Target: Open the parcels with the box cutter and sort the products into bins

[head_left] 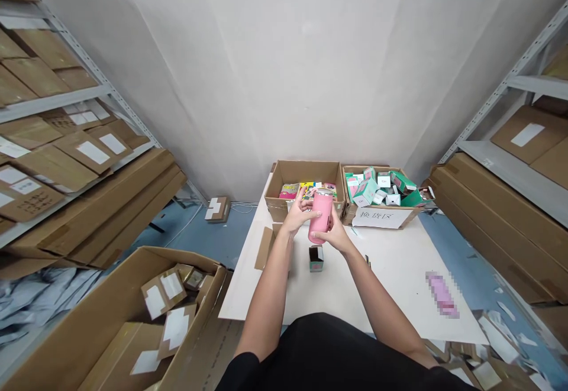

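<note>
Both of my hands hold a pink cylindrical bottle [320,217] upright above the white table [390,272]. My left hand [296,215] touches its upper left side with fingers curled round it. My right hand [333,234] grips its lower right side. Directly below the bottle stands a small open box [316,258], green and pink, on the table.
Two open cartons sit at the table's far edge: one [284,175] with colourful packs, one [390,216] with green-and-white boxes and a handwritten label. A flat cardboard piece [264,248] lies by my left arm. Shelves of cartons flank both sides; a large carton [110,314] stands lower left.
</note>
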A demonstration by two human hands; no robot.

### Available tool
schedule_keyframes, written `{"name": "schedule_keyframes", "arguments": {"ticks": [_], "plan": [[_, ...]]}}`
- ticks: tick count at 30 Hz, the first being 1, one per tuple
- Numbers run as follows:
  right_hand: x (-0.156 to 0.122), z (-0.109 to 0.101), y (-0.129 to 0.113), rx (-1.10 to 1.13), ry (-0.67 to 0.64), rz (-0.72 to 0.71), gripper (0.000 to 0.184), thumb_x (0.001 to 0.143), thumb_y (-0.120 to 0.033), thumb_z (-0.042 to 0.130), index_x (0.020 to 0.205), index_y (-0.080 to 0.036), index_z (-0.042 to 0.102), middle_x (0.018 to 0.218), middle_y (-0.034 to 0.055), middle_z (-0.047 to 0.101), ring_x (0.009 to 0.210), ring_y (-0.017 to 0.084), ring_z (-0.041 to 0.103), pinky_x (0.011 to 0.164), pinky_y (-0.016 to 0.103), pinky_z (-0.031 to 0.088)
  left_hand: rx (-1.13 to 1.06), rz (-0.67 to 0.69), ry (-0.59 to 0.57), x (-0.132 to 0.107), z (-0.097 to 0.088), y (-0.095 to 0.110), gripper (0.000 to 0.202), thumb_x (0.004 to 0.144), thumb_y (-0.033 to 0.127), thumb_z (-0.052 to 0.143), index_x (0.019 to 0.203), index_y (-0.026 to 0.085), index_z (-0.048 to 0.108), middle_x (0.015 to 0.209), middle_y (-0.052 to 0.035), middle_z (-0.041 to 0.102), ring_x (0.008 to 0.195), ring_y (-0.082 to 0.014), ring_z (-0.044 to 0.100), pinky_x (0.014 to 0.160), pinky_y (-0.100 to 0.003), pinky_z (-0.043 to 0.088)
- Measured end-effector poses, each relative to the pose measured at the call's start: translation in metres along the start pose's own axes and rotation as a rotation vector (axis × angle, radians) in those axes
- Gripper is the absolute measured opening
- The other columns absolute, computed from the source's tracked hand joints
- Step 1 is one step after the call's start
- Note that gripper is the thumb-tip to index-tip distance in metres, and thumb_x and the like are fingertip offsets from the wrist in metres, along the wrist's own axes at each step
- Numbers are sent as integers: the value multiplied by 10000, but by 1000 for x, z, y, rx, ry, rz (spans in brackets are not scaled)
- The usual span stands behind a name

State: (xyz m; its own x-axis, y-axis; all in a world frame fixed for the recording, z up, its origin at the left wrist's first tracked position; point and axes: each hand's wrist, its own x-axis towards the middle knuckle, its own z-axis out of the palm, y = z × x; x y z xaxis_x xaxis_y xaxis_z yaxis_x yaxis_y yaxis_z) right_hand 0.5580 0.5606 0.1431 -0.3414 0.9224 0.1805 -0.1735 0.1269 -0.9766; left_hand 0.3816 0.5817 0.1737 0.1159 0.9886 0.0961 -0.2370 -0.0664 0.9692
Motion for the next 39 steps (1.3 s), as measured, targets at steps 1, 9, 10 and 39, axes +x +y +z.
{"name": "schedule_keyframes", "arguments": {"ticks": [1, 9, 10, 39], "plan": [[1, 0, 2, 17, -6, 2, 1420, 664, -444, 949, 1722, -334, 9, 1469, 133, 604, 1230, 289, 654, 1030, 461, 563, -6, -6, -1, 0, 0, -3, 1340, 650, 330, 974, 1711, 288, 157, 1154, -66, 729, 1108, -236, 691, 1090, -486, 498], [1, -6, 28, -113, 137, 96, 1392, 654, -339, 888, 1720, -343, -5, 1194, 53, 697, 978, 243, 714, 931, 454, 607, 292, 59, 206, -4, 1, -5, 971, 669, 401, 954, 1541, 306, 536, 1513, -123, 571, 1295, -300, 595, 1078, -455, 489], [0, -4, 32, -167, 161, 102, 1379, 651, -334, 878, 1721, -348, 8, 1179, 43, 694, 971, 240, 709, 930, 448, 607, 372, 80, 217, -4, 2, -3, 908, 656, 400, 960, 1482, 295, 600, 1489, -118, 595, 1260, -304, 611, 1067, -456, 494], [-62, -7, 205, -816, 339, 629, 626, 1075, -536, 336, 683, -207, 696, 788, 108, 767, 792, 244, 697, 671, 280, 416, 528, -137, 244, -59, -50, -153, 697, 658, 307, 890, 1311, 219, 663, 1233, -101, 740, 1142, -269, 691, 1012, -428, 539]]}}
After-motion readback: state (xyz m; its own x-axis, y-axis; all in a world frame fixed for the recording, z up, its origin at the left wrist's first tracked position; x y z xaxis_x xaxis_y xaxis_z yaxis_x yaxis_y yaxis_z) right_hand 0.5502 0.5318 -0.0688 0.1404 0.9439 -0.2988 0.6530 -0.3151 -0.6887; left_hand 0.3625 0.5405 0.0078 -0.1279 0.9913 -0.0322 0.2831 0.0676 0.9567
